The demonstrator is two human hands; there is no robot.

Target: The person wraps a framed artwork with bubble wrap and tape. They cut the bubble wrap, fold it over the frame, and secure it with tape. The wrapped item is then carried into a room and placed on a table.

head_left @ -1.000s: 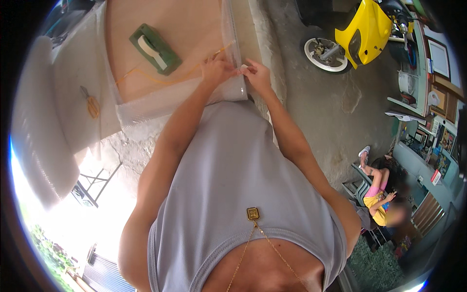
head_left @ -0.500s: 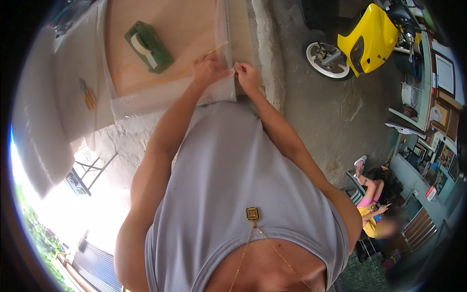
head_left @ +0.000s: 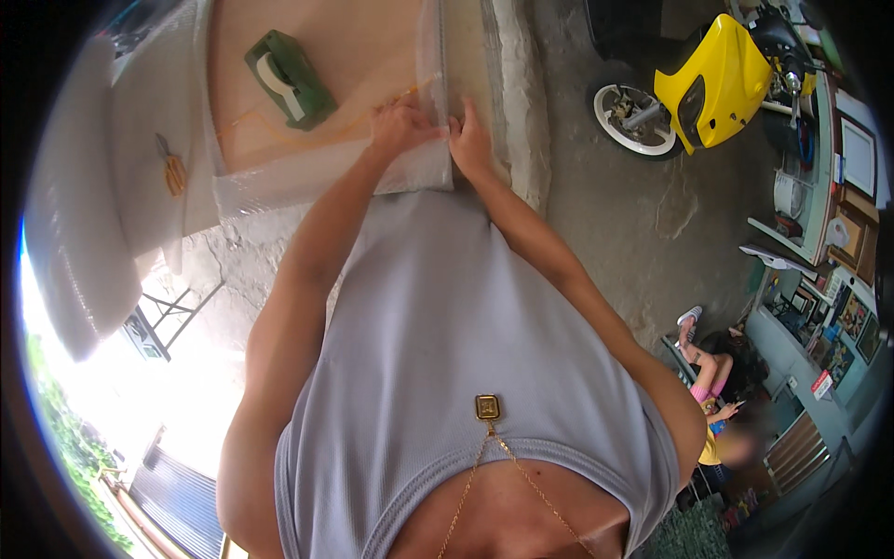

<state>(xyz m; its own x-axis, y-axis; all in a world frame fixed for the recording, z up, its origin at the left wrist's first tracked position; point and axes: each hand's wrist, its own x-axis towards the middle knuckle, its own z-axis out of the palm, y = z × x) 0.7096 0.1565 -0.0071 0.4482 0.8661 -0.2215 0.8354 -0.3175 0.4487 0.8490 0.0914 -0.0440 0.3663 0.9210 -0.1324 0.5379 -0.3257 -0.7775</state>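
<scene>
A flat brown panel [head_left: 354,51] lies under clear bubble wrap [head_left: 307,182], which is folded over its near and right edges. My left hand [head_left: 402,129] rests at the panel's near right corner, fingers bent over the wrap and thumb toward its edge. Just right of that corner is my right hand [head_left: 471,140], its index finger raised and apart from the thumb, with nothing visible in it. A green tape dispenser [head_left: 312,101] holding a pale roll stands on the panel. Left of the panel lies a hand tool with orange handles [head_left: 174,175], scissors or pliers.
A big roll of wrap [head_left: 70,224] hangs over the table's left side. Right of the rough ledge [head_left: 523,102], a yellow motorcycle [head_left: 717,84] stands on the concrete floor [head_left: 615,242]. A seated person [head_left: 712,368] and cluttered shelves are farther right.
My right hand has opened from a pinch at the wrap's corner, and its index finger now points up. My left hand stays at the corner. The whole view has shifted slightly.
</scene>
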